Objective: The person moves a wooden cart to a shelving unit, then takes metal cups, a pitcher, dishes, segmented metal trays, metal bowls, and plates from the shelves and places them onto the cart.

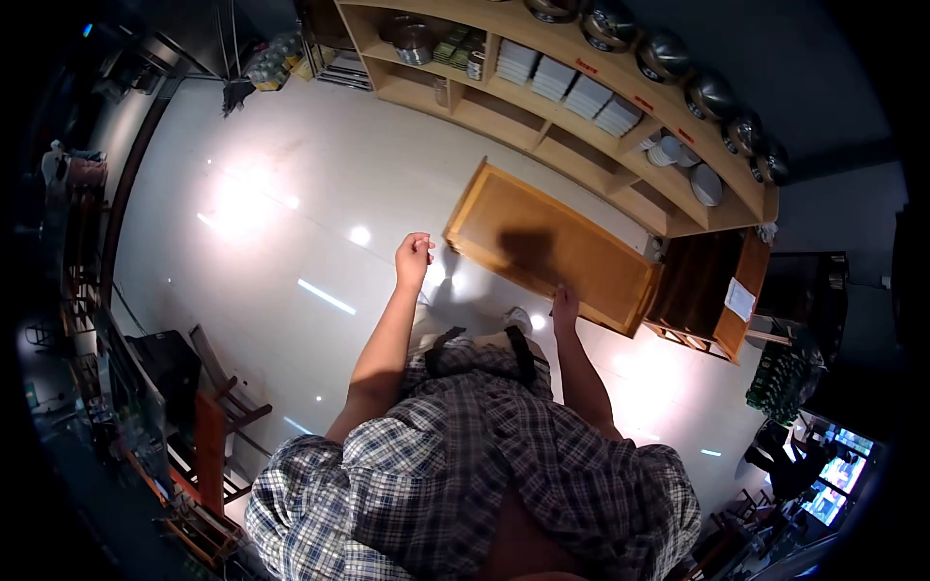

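My left hand [415, 254] is held out over the pale floor, just left of a low wooden table [591, 276]. Its fingers are loosely curled, and I see nothing between them. Beside the table's near edge is my right hand [565, 302], its fingers bent inward. Whether it touches the edge or holds something small, I cannot make out. The table has a flat brown top with a lighter raised rim, and a dark shadow falls across it.
A long wooden shelf unit [528, 136] stands behind the table, with stacked white dishes [552, 77] inside and metal pots [664, 56] on top. A dark wooden cabinet [693, 290] adjoins on the right. Chairs [232, 402] stand at left; a person [794, 460] is at far right.
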`<state>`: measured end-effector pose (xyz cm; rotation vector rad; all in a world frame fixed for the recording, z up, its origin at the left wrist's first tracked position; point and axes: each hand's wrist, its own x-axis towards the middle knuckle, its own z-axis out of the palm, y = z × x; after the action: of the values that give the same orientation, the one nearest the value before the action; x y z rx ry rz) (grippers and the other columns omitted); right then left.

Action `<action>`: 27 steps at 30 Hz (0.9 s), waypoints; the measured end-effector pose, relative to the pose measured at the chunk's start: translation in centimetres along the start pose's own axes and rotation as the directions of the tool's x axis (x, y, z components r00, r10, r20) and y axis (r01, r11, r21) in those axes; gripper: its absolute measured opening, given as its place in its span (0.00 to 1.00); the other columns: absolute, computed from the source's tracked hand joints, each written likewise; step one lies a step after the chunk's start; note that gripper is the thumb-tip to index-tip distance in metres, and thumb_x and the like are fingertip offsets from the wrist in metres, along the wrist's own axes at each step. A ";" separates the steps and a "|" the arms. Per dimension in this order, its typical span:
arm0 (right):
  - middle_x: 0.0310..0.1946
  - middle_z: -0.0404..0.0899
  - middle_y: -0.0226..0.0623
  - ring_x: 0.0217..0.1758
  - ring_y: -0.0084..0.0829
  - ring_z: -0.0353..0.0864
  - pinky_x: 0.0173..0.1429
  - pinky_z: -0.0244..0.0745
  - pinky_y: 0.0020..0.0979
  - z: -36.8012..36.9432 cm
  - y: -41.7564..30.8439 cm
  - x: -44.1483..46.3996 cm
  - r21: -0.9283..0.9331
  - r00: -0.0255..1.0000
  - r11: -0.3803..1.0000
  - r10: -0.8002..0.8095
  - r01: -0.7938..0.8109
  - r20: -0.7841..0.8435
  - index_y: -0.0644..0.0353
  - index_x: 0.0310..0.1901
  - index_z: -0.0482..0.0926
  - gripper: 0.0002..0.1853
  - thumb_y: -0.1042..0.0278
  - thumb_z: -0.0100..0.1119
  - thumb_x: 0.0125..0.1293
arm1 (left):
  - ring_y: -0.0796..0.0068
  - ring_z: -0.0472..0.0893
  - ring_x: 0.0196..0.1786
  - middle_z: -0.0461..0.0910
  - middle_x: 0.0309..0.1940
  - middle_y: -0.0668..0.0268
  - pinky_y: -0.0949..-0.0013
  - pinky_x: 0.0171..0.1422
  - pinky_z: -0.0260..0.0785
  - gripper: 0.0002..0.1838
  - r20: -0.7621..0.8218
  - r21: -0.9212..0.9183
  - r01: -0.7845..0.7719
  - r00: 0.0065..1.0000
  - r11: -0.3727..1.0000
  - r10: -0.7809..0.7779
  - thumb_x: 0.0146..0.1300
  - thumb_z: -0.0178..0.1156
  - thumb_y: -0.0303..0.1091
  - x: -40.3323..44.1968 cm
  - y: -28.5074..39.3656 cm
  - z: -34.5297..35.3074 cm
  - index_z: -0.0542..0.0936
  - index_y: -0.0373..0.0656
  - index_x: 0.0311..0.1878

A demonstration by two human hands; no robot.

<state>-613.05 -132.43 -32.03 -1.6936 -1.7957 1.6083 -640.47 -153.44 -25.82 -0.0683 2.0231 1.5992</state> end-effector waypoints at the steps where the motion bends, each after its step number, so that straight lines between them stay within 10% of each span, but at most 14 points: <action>1: 0.11 0.64 0.27 0.10 0.19 0.64 0.14 0.61 0.25 2.3 -0.8 -0.3 0.004 1.000 1.000 -0.004 0.004 0.002 0.59 0.23 0.72 0.19 0.57 0.47 0.69 | 0.82 0.73 0.21 0.79 0.29 0.65 0.77 0.26 0.68 0.09 0.015 0.062 -0.007 1.000 0.998 0.006 0.68 0.49 0.31 1.1 0.3 -2.0 0.76 0.37 0.42; 6: 0.13 0.65 0.26 0.17 0.18 0.65 0.21 0.62 0.23 14.1 -3.6 -1.1 0.275 0.997 0.961 0.000 -0.023 0.081 0.55 0.18 0.69 0.19 0.60 0.50 0.67 | 0.82 0.72 0.22 0.78 0.28 0.65 0.76 0.27 0.68 0.13 0.078 0.150 0.005 0.997 0.989 -0.017 0.70 0.46 0.35 5.6 2.5 -13.0 0.77 0.37 0.39; 11: 0.19 0.74 0.30 0.25 0.24 0.73 0.34 0.70 0.27 20.8 -8.9 -2.2 -0.164 0.984 0.973 -0.173 0.164 -0.038 0.63 0.27 0.76 0.11 0.65 0.56 0.62 | 0.79 0.74 0.27 0.79 0.30 0.64 0.75 0.36 0.70 0.19 0.056 0.158 -0.008 0.998 0.987 -0.001 0.72 0.42 0.41 10.1 3.4 -20.6 0.77 0.34 0.39; 18: 0.28 0.79 0.35 0.31 0.24 0.77 0.40 0.73 0.27 25.2 -11.0 3.6 -0.182 0.958 0.959 -0.245 0.217 -0.148 0.64 0.35 0.77 0.03 0.75 0.57 0.59 | 0.67 0.80 0.39 0.82 0.34 0.56 0.67 0.49 0.70 0.26 0.150 0.238 -0.068 0.988 0.969 0.033 0.72 0.39 0.46 17.9 5.6 -21.7 0.80 0.32 0.39; 27: 0.25 0.75 0.31 0.23 0.21 0.73 0.27 0.73 0.23 35.2 -18.8 13.3 0.321 0.993 0.943 -0.110 0.090 0.044 0.65 0.41 0.74 0.06 0.76 0.47 0.67 | 0.63 0.81 0.44 0.82 0.38 0.56 0.66 0.50 0.72 0.14 0.258 0.432 -0.288 0.948 0.855 0.188 0.67 0.50 0.37 30.8 13.0 -18.1 0.79 0.38 0.47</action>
<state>-654.46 -136.41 -37.99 -1.4011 -1.5170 1.8076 -678.31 -157.23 -25.66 0.5305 2.2520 1.1484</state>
